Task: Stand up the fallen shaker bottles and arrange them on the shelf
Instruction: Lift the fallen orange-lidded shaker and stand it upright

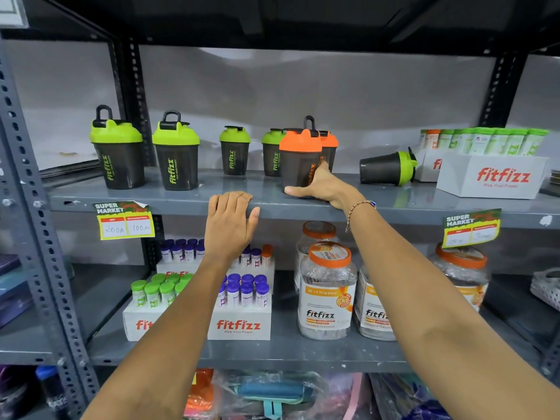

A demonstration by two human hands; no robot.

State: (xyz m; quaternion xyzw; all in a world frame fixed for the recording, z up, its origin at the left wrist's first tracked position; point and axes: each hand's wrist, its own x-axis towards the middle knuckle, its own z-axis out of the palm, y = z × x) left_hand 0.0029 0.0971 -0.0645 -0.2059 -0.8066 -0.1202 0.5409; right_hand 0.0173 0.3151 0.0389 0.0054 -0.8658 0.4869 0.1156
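Observation:
Dark shaker bottles stand on the grey upper shelf (181, 200). Two large green-lidded ones (118, 150) (177, 153) stand at the left, two smaller green-lidded ones (234, 151) (271, 154) farther back. An orange-lidded shaker (298, 159) stands upright near the front, and my right hand (324, 184) grips its lower body. A second orange-lidded shaker (330, 147) stands partly hidden behind it. One green-lidded shaker (389, 168) lies on its side to the right, lid pointing right. My left hand (231, 222) rests flat on the shelf's front edge, holding nothing.
A white fitfizz box (494, 177) of tubes stands at the shelf's right end, close to the fallen shaker. Price tags (124, 221) hang off the front edge. The lower shelf holds tube boxes (239, 324) and orange-lidded jars (327, 292). Perforated uprights (33, 225) frame the rack.

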